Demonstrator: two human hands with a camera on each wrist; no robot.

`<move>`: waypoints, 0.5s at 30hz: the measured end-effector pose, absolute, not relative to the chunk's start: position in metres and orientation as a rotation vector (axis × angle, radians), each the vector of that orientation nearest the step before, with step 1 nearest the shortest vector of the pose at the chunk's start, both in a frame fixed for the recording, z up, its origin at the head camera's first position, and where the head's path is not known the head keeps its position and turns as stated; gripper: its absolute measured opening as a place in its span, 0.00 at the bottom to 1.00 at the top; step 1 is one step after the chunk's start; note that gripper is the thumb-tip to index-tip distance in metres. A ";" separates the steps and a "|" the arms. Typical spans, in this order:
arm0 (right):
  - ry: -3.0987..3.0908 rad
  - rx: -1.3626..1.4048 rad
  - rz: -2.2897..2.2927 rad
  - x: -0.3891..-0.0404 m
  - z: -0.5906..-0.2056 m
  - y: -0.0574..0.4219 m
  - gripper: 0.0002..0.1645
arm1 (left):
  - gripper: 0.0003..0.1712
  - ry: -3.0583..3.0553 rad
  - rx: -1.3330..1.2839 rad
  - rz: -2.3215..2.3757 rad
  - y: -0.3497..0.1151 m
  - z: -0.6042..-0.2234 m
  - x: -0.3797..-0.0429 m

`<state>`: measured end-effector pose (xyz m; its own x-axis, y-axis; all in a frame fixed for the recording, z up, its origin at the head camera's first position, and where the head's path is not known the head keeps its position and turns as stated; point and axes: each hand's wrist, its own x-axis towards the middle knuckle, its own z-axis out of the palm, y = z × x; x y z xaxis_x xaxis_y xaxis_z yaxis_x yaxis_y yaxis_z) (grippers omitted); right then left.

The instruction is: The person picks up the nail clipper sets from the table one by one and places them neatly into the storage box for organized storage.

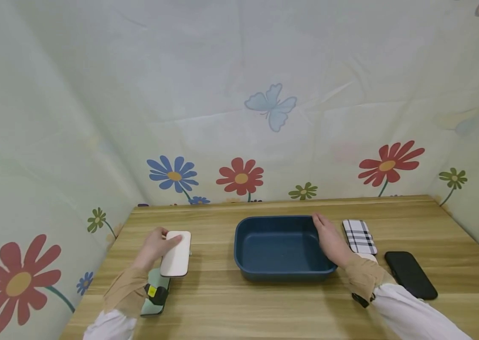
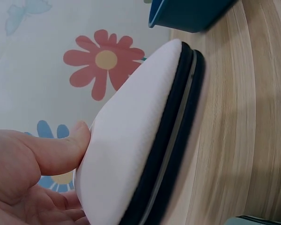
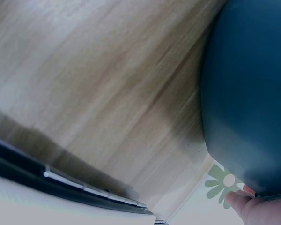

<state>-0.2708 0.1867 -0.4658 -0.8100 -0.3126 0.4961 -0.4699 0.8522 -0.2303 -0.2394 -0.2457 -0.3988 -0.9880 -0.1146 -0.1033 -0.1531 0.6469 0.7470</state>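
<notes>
My left hand (image 1: 154,248) holds a white glasses case (image 1: 177,260) by its edge, thumb lying on its pale top. In the left wrist view, this glasses case (image 2: 131,136) shows dark edging around its seam and is tilted above the wood. Below it, partly covered by my left wrist, lies a pale green case (image 1: 152,308). At the right end of a blue rectangular bin (image 1: 284,276), my right hand (image 1: 332,242) grips the rim. The right wrist view has the bin's outer wall (image 3: 253,98), with fingers (image 3: 267,212) at its rim.
Right of the bin lie a black-and-white plaid case (image 1: 359,237) and a black case (image 1: 411,275). Another white case (image 1: 369,257) shows from behind my right wrist. A flowered curtain (image 1: 205,137) hangs behind the wooden table (image 1: 209,307).
</notes>
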 end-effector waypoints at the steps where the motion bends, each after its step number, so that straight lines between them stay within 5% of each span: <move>1: -2.579 0.574 0.480 -0.271 -0.466 0.187 0.26 | 0.26 2.806 -0.229 1.285 -0.245 -0.399 -0.240; 15: -2.572 0.581 0.493 -0.270 -0.467 0.187 0.25 | 0.24 2.762 -0.237 1.362 -0.230 -0.398 -0.248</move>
<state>-0.2700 0.1868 -0.4665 -0.8074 -0.3124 0.5006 -0.4755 0.8468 -0.2384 -0.2477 -0.2296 -0.3981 -0.9869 -0.1135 -0.1149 -0.1603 0.5998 0.7840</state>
